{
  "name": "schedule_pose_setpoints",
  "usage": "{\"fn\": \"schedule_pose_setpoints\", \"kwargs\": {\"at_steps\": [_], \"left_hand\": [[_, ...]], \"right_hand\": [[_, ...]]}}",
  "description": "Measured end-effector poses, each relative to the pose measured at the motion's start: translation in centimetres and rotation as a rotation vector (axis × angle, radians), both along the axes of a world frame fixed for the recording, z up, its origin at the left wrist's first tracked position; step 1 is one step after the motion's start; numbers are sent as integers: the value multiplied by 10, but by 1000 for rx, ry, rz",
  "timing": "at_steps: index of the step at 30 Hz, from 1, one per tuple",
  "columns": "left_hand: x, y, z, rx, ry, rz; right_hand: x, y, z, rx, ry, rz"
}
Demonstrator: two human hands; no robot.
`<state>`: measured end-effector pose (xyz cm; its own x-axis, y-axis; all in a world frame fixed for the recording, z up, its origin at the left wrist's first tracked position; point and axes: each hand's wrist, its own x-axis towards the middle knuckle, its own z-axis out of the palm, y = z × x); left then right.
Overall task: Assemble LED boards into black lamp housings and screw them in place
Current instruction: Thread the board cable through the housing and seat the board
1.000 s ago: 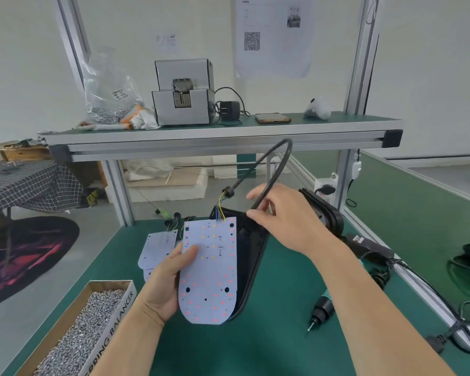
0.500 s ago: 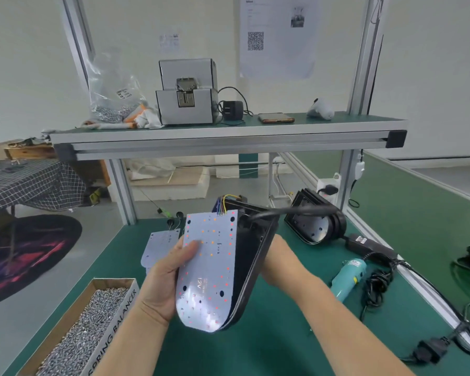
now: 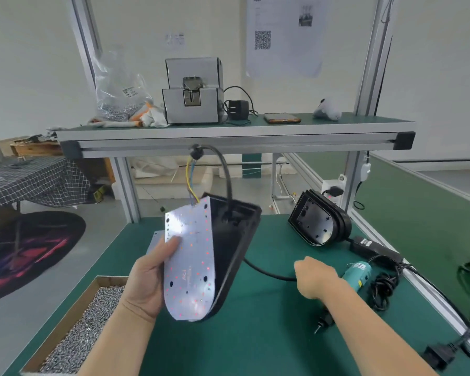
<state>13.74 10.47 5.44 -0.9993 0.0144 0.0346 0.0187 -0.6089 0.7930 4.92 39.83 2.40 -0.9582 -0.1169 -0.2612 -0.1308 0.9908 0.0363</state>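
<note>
Cardboard first: a box of loose screws [image 3: 73, 335] sits at the bench's left edge. Just right of it, the left hand [image 3: 147, 283] grasps the white LED board [image 3: 190, 256], thumb across its face, propping it against the tilted black lamp housing [image 3: 234, 240]. Both are lifted off the green mat [image 3: 255, 348]. The black power cable [image 3: 266, 272] leaves the housing's back and runs into the right hand [image 3: 314, 279], clenched around it. I'd draw the slack through gently, sparing the thin coloured wires [image 3: 189, 177], then seat the board flat. A 2nd housing [image 3: 320, 221] and the teal electric screwdriver [image 3: 357, 272] wait beyond.
</note>
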Motion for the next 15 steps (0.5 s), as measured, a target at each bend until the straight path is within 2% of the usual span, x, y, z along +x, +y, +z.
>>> {"fn": "schedule_pose_setpoints", "kwargs": {"at_steps": [2,4,5,6,8,11,13,15], "left_hand": [[2,-1,-4,-61,-9,-17],[3,0,-9,-114,-14,-60],[3,0,-11,-144,-18,-79],[3,0,-12,-177,-22,-95],[2,2,-15,-239,-30,-122],[0,7,-15,-281,-33,-174],[0,8,-14,-284,-37,-185],[0,8,-15,-265,-42,-169]], "right_hand": [[-3,-2,31,-370,134,24],[-1,-12,76,-967,254,12],[0,-17,101,-1213,258,14],[2,-23,126,-1359,244,37],[3,-33,167,-1319,230,138],[2,-51,199,-986,175,270],[0,-57,204,-845,135,386],[-1,-57,203,-854,122,445]]}}
